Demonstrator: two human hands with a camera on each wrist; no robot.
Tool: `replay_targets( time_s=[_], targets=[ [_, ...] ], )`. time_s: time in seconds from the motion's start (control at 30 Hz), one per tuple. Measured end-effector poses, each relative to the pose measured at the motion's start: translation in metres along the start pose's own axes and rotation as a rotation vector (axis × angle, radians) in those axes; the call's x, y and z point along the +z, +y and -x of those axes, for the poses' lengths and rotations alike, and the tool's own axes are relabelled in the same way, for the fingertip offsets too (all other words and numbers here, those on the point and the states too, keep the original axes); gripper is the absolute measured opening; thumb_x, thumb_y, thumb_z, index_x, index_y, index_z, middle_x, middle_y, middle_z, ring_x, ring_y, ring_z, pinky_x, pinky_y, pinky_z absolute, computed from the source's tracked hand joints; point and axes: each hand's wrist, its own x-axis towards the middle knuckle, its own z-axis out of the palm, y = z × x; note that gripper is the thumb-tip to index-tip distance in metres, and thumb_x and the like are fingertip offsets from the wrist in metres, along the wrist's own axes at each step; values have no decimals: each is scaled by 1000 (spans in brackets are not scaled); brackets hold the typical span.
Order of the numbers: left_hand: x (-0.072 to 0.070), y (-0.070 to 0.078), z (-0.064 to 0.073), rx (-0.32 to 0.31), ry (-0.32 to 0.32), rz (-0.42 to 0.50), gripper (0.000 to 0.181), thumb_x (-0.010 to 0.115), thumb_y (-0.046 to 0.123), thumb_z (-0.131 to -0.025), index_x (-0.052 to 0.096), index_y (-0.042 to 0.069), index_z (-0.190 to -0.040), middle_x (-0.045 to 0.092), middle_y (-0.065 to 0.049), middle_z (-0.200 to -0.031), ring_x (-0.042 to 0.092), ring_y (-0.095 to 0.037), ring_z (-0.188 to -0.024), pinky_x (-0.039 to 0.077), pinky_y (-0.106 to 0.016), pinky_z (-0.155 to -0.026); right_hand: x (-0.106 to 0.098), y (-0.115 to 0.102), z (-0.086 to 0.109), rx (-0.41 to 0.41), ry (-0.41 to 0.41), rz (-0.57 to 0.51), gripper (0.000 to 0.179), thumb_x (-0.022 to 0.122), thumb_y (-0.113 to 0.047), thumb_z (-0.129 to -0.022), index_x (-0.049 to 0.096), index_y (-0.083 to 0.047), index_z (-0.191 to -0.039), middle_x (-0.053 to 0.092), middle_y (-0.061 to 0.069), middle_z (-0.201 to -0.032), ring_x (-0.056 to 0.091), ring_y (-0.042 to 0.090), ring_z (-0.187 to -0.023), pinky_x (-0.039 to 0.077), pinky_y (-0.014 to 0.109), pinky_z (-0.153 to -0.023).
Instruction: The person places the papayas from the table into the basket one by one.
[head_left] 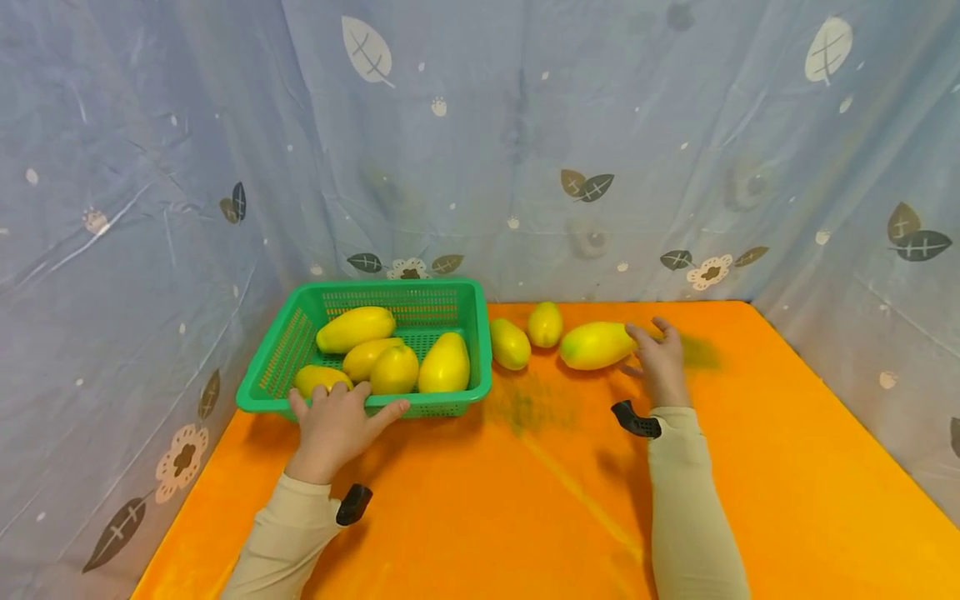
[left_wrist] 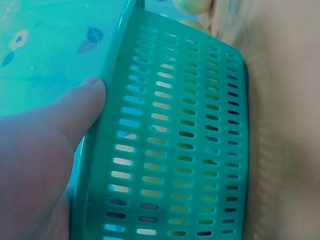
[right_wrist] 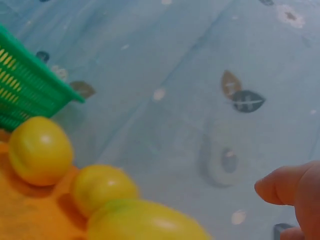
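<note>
My left hand (head_left: 336, 425) holds the near rim of a green slotted plastic basket (head_left: 480, 333), fingers over the rim and thumb stretched along it. The left wrist view shows the thumb (left_wrist: 82, 107) against the rim, beside the slotted wall. Several smooth yellow papaya-like fruits (head_left: 445, 364) lie inside the basket. Beyond its right side, a large yellow fruit (head_left: 596, 346) lies on the orange table. My right hand (head_left: 660, 362) is at this fruit's right end, fingers spread and curved. In the right wrist view, a finger (right_wrist: 285, 185) stands apart from the fruit.
Two smaller yellow fruits (head_left: 510, 343) sit between the basket and the large one. Orange cloth (head_left: 487, 517) covers the table. Blue-grey curtains (head_left: 517, 150) with leaf prints hang close behind and along both sides. A black device (head_left: 636, 419) is at my right wrist.
</note>
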Motion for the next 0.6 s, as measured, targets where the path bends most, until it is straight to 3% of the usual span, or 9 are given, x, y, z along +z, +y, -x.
replay_targets(
  time_s=[0.07,0.2,0.4,0.6],
  targets=[
    [0,-1,0,-3,-1,-4,86,50,76,-93,61,4,-138,61,-30,-127,49,-56,-113,7,-87,-106,6,5,-5,9,-20,3,84,57,-37,-103,3,-22,-166,-2,11,-173,19,39,-157,41,58,-115],
    [0,-1,-1,-4,-6,-8,88,48,77,-92,60,4,-140,61,-30,-128,49,-55,-113,6,-87,-106,16,17,-13,20,-48,11,87,58,-38,-103,0,-22,-166,-8,8,-173,20,39,-157,40,61,-115],
    [1,-1,-1,-10,2,-10,87,49,78,-92,61,5,-139,62,-28,-127,50,-54,-113,6,-86,-106,27,31,-20,-6,-45,84,87,58,-42,-102,3,-22,-166,-1,9,-173,25,39,-155,42,58,-115],
    [1,0,0,-10,13,-7,87,49,78,-92,62,6,-138,62,-29,-127,50,-54,-113,6,-86,-107,35,38,-24,-44,-1,113,79,58,-34,-103,12,-22,-166,6,10,-173,26,35,-155,44,55,-115]
  ],
)
